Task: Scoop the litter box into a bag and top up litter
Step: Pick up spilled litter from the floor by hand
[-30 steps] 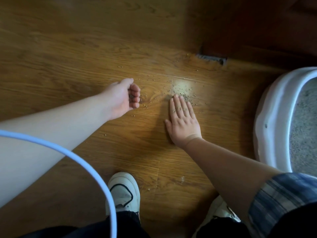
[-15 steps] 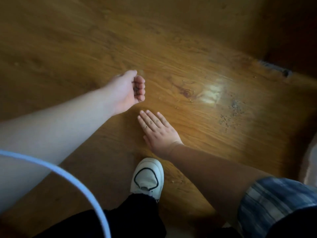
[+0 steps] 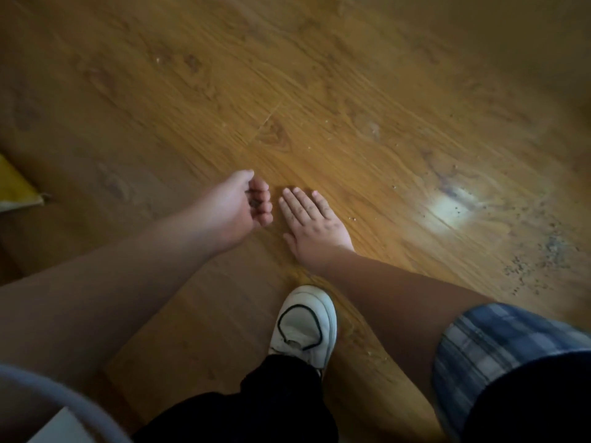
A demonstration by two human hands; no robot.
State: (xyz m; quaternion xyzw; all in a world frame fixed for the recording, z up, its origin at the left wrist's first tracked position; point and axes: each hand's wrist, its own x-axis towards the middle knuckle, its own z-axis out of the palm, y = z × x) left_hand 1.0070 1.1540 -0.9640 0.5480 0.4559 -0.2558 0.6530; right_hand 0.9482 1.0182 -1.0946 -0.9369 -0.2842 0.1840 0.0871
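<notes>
**A:** Two hands are low over the wooden floor (image 3: 351, 91). Most of the litter grains (image 3: 550, 251) lie scattered far to the right, near the bright reflection and well apart from both hands. The litter box and the bag are not in view.

**B:** And how are the hands placed?

**A:** The left hand (image 3: 238, 207) is cupped, with its fingers (image 3: 262, 199) curled and pressed together. Something dark sits in the palm, which I think is a few of the grains. The right hand (image 3: 315, 223) lies flat with the palm down, just beside the left one. Its fingers are straight and close together, and dark specks stick to its back.

**B:** How should one do this gathering well?

**A:** In my opinion, the flat hand should work like a small brush and push the grains toward the cup. The lower edge of the cupped hand should touch the floor, so that nothing slips under it. There should be no gaps between the fingers. Short, slow strokes are better, because grains probably roll easily on smooth wood. The white shoe (image 3: 303, 327) stands near, so the person should take care not to step on loose grains.
</notes>
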